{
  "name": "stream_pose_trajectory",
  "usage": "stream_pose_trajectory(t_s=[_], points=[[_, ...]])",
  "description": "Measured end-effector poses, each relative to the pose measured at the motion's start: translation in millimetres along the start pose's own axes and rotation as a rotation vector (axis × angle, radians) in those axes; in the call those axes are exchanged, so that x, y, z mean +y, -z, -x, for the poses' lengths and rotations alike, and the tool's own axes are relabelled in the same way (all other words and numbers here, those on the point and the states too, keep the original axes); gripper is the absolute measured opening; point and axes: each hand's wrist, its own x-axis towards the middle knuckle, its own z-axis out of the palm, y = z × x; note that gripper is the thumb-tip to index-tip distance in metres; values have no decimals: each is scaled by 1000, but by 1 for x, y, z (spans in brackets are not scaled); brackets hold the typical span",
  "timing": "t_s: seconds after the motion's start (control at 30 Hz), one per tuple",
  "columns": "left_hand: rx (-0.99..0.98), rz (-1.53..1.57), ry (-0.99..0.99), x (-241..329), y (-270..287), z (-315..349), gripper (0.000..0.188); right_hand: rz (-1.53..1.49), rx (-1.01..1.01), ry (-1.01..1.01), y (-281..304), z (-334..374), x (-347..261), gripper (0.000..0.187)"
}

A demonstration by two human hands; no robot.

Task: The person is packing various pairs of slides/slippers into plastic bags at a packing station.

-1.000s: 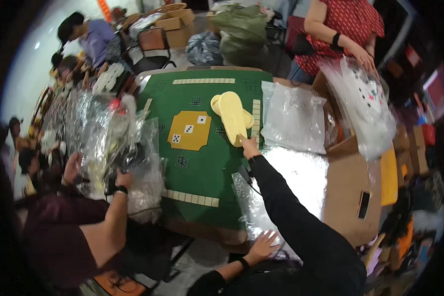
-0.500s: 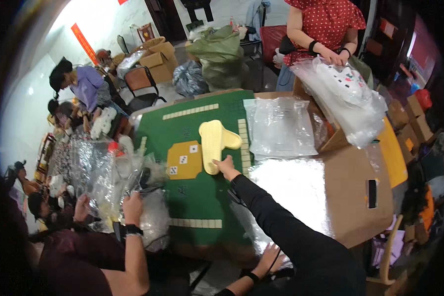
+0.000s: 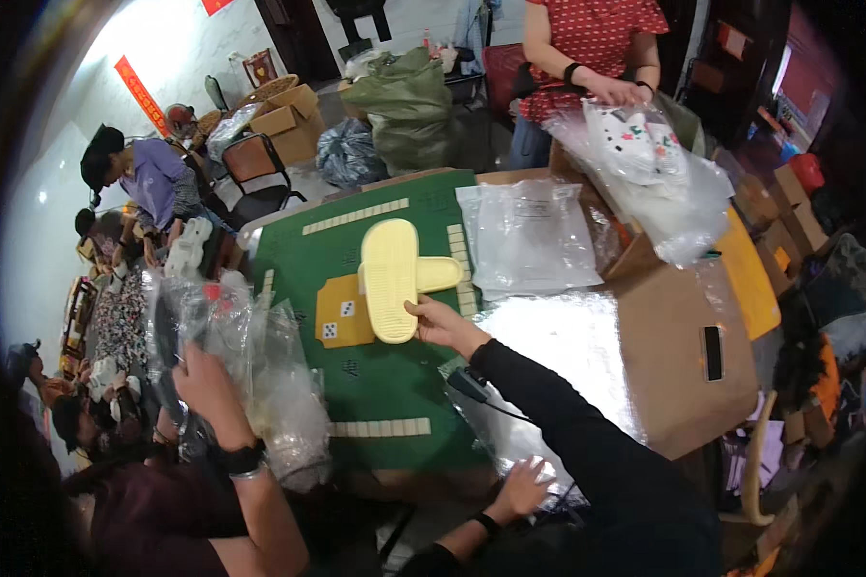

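Note:
My right hand grips the near end of a pale yellow slipper, its ridged sole facing up, over the green game table top. Another yellow part sticks out crosswise from under it; whether it is a second slipper or the strap, I cannot tell. My left hand lies with fingers apart on a shiny clear plastic sheet at the near edge. Behind the slipper is a mustard-yellow panel with dice pictures.
Clear bags and a co-worker's hand are at left. Flat plastic packs lie at the far right, beside a person in red bagging white shoes. A phone rests on cardboard.
My right hand has lifted the yellow slipper, which appears larger and nearer. The left co-worker's hand has moved up and left among the clear bags. The whole view has shifted slightly.

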Motion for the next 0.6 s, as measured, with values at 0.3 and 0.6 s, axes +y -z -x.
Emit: stream_pose_trajectory(t_s=[0.3, 0.6], points=[[271, 99, 71, -12, -73, -17, 40, -193, -157, 10, -76, 242, -38, 43], [182, -181, 396, 35, -49, -29, 55, -497, -16, -78, -34, 399, 8, 38]])
